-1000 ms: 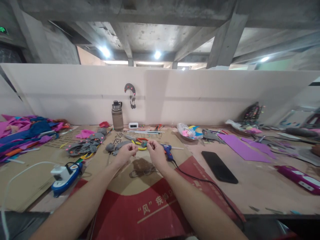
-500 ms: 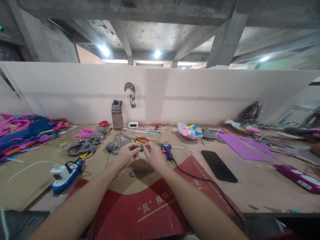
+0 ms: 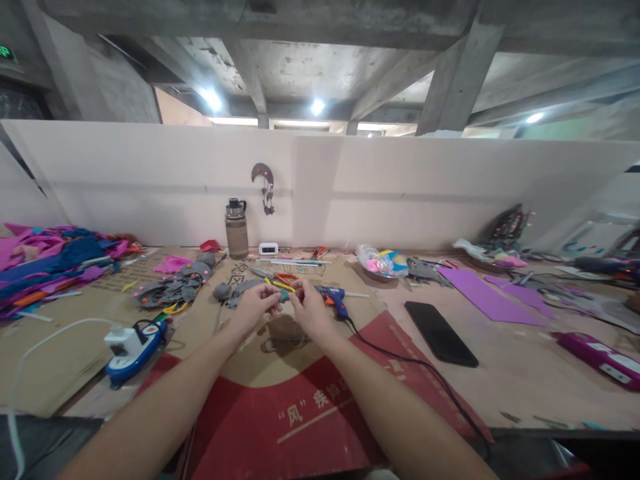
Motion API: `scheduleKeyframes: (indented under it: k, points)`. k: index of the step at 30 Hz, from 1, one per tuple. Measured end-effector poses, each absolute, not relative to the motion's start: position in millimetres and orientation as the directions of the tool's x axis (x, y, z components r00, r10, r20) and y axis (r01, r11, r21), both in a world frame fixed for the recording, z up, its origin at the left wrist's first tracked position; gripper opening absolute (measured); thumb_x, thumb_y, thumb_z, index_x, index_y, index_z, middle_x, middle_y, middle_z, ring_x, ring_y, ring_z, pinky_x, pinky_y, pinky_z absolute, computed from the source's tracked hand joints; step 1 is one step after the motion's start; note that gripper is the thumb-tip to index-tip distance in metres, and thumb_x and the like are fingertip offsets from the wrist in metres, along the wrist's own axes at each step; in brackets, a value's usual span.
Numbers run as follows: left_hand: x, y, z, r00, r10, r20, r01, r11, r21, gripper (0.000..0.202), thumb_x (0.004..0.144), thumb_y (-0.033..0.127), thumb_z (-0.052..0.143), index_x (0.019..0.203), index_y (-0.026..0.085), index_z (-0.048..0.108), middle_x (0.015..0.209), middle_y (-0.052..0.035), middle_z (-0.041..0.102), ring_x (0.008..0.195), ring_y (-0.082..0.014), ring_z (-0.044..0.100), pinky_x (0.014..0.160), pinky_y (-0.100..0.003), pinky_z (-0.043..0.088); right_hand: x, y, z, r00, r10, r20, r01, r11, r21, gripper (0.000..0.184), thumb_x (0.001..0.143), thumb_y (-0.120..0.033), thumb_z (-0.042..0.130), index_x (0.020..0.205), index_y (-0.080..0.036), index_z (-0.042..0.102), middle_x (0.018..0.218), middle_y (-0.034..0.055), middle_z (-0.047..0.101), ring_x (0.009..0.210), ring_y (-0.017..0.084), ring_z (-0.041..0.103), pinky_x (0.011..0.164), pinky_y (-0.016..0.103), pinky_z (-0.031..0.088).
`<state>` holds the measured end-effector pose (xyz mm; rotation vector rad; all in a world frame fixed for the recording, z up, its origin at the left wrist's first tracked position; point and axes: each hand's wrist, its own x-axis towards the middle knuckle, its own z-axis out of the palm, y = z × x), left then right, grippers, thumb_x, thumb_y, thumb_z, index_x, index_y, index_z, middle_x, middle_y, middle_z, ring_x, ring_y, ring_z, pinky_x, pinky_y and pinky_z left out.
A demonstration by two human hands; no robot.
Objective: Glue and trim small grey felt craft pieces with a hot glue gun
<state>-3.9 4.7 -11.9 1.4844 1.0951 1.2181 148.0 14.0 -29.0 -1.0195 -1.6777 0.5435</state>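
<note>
My left hand [image 3: 257, 307] and my right hand [image 3: 309, 308] meet above the cardboard [image 3: 250, 373], fingertips pinched. Between them is a small teal piece [image 3: 284, 295], perhaps felt; its exact shape is too small to make out. Both hands appear to grip it, one at each side. Just behind the fingers lie scissors [image 3: 263, 273] and yellow-handled pliers [image 3: 281, 285]. A blue glue gun [image 3: 339, 301] rests right of my right hand, its cord running toward the front edge. Grey felt pieces [image 3: 243, 291] lie beyond my left hand.
At left are a blue power strip [image 3: 135, 360], a grey felt wreath [image 3: 175, 287] and colourful felt scraps [image 3: 65, 263]. A bottle [image 3: 237, 230] stands by the partition. To the right lie a black phone [image 3: 440, 333], purple sheets [image 3: 493, 297] and a magenta device [image 3: 597, 360].
The teal piece shows more between my fingertips, which have parted slightly. The whole view has shifted a little; both hands stay at the same spot over the cardboard.
</note>
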Motion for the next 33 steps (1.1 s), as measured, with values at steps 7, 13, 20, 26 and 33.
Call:
scheduleKeyframes:
  k: [7, 13, 20, 26, 33]
  points:
    - [-2.2, 4.5, -13.0, 0.088, 0.983, 0.163, 0.111, -0.173, 0.979, 0.028, 0.067, 0.039, 0.065, 0.08, 0.015, 0.057, 0.059, 0.0004, 0.058, 0.053, -0.0123, 0.055, 0.046, -0.021, 0.038, 148.7, 11.4, -23.4, -0.087, 0.808, 0.583, 0.404, 0.564, -0.72, 0.01, 0.081, -0.025, 0.046, 0.073, -0.019, 0.049, 0.075, 0.0019, 0.053, 0.072, 0.015, 0.048, 0.066, 0.027, 0.037]
    - [-3.9, 6.1, -13.6, 0.06, 0.971, 0.232, 0.118, -0.238, 0.964, 0.025, 0.067, 0.037, 0.066, 0.074, 0.015, 0.057, 0.054, 0.0054, 0.049, 0.043, -0.006, 0.039, 0.043, -0.021, 0.028, 148.7, 10.3, -24.2, -0.117, 0.803, 0.584, 0.444, 0.568, -0.693, 0.016, 0.084, -0.03, 0.045, 0.074, -0.019, 0.05, 0.075, 0.0022, 0.055, 0.073, 0.015, 0.049, 0.067, 0.027, 0.037]
    - [0.7, 3.0, -12.9, 0.134, 0.968, 0.214, 0.056, -0.223, 0.973, 0.025, 0.067, 0.035, 0.067, 0.075, 0.014, 0.054, 0.06, 0.0012, 0.057, 0.052, -0.0099, 0.053, 0.052, -0.023, 0.043, 149.3, 9.6, -22.3, -0.124, 0.817, 0.564, 0.471, 0.548, -0.691, 0.023, 0.086, -0.033, 0.041, 0.071, -0.019, 0.051, 0.072, 0.0025, 0.056, 0.069, 0.015, 0.049, 0.066, 0.027, 0.036]
    - [0.3, 4.5, -14.2, 0.096, 0.973, 0.208, 0.013, -0.21, 0.978, 0.028, 0.066, 0.034, 0.069, 0.08, 0.015, 0.053, 0.066, 0.0009, 0.057, 0.059, -0.0127, 0.059, 0.054, -0.024, 0.047, 147.2, 12.3, -27.3, -0.085, 0.867, 0.491, 0.345, 0.488, -0.802, 0.025, 0.085, -0.041, 0.042, 0.09, -0.018, 0.05, 0.082, 0.0021, 0.057, 0.074, 0.015, 0.052, 0.069, 0.028, 0.04]
    - [-0.4, 4.7, -12.4, 0.077, 0.971, 0.228, 0.041, -0.231, 0.972, 0.027, 0.066, 0.033, 0.069, 0.079, 0.015, 0.054, 0.066, 0.0008, 0.057, 0.059, -0.0125, 0.059, 0.05, -0.022, 0.045, 144.1, 15.3, -29.5, -0.158, 0.885, 0.439, 0.246, 0.466, -0.85, 0.019, 0.08, -0.032, 0.047, 0.092, -0.018, 0.05, 0.08, 0.0006, 0.055, 0.073, 0.014, 0.051, 0.07, 0.027, 0.041]
